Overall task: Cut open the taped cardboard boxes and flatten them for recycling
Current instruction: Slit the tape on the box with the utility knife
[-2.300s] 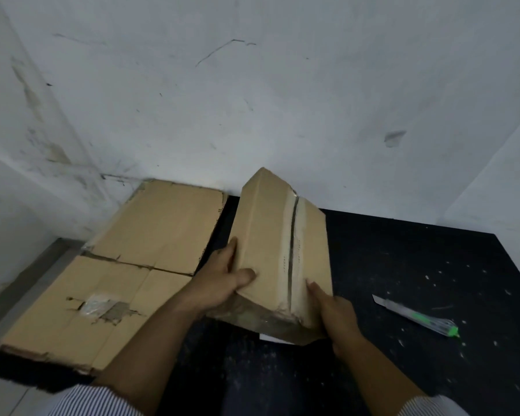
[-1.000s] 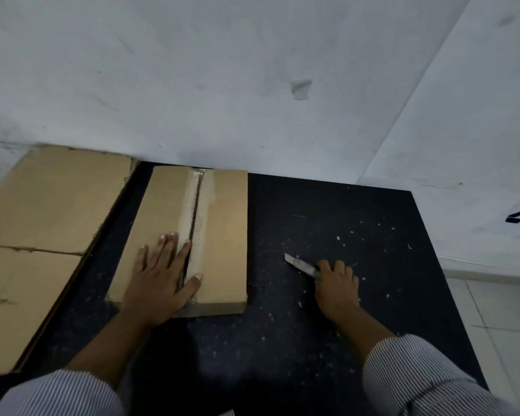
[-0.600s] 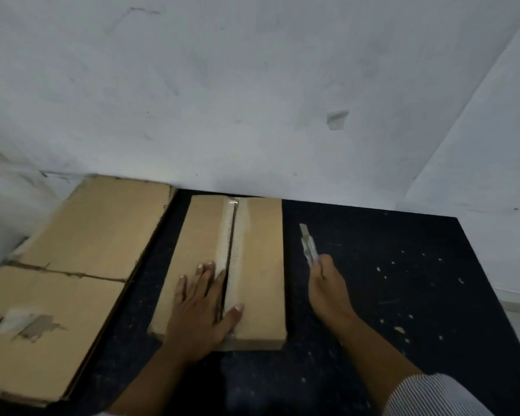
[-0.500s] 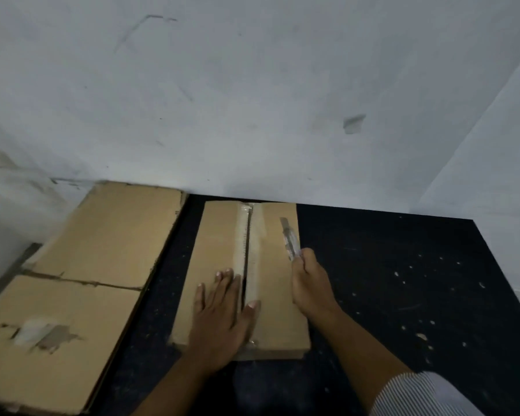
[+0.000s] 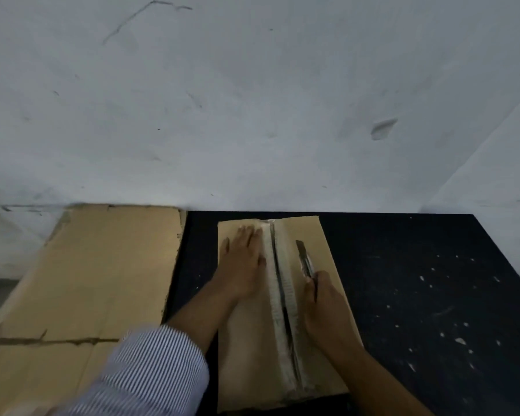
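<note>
Now the right hand (image 5: 321, 307) is over the brown taped cardboard box (image 5: 246, 340), which lies on the black speckled table (image 5: 418, 280). A moment ago this hand was picking the slim grey box knife (image 5: 305, 259) up off the table. Its fingers are curled round the handle, and the blade points up beside the pale tape strip (image 5: 288, 291). The left hand (image 5: 243, 265) has slid farther up and presses flat, fingers straight. The cut looks ready to start.
</note>
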`<state>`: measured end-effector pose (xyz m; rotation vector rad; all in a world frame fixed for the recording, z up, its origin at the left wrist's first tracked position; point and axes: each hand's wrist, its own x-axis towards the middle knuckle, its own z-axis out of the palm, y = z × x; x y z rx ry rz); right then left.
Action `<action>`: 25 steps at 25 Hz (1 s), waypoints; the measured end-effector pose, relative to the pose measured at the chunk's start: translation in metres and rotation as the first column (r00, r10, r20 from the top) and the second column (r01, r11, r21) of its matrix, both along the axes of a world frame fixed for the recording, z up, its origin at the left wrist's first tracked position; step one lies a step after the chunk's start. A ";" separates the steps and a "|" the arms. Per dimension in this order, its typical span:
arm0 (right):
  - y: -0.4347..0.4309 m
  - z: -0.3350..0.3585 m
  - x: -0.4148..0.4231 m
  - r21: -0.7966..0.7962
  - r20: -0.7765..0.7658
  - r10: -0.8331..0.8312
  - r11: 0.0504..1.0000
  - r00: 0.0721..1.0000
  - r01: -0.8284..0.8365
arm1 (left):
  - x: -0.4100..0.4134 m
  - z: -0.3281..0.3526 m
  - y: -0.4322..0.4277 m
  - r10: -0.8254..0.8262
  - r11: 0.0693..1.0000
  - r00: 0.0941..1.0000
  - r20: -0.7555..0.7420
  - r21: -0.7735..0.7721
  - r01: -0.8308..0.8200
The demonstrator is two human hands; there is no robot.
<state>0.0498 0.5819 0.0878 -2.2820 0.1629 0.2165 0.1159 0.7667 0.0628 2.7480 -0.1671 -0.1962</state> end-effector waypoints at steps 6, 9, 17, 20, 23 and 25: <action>0.027 0.013 0.036 -0.102 -0.035 0.099 0.990 0.995 -0.102 | 0.078 -0.010 0.027 0.113 0.971 0.987 0.114 -0.225 -0.086; 0.045 0.012 0.060 -0.114 -0.021 0.201 0.973 0.979 -0.202 | 0.079 -0.019 0.027 0.209 0.938 0.970 0.121 -0.306 -0.163; 0.071 0.007 0.085 -0.340 -0.223 0.210 0.899 0.952 -0.278 | 0.084 -0.027 0.024 0.266 0.912 0.950 0.167 -0.361 -0.192; 0.078 0.012 0.089 -0.362 -0.214 0.216 0.888 0.953 -0.283 | 0.084 -0.029 0.024 0.255 0.908 0.950 0.179 -0.383 -0.172; 0.078 0.013 0.089 -0.386 -0.230 0.234 0.869 0.945 -0.309 | 0.085 -0.031 0.025 0.247 0.907 0.953 0.176 -0.388 -0.163; 0.076 0.012 0.081 -0.385 -0.232 0.234 0.870 0.944 -0.310 | 0.084 -0.030 0.023 0.250 0.909 0.950 0.186 -0.382 -0.165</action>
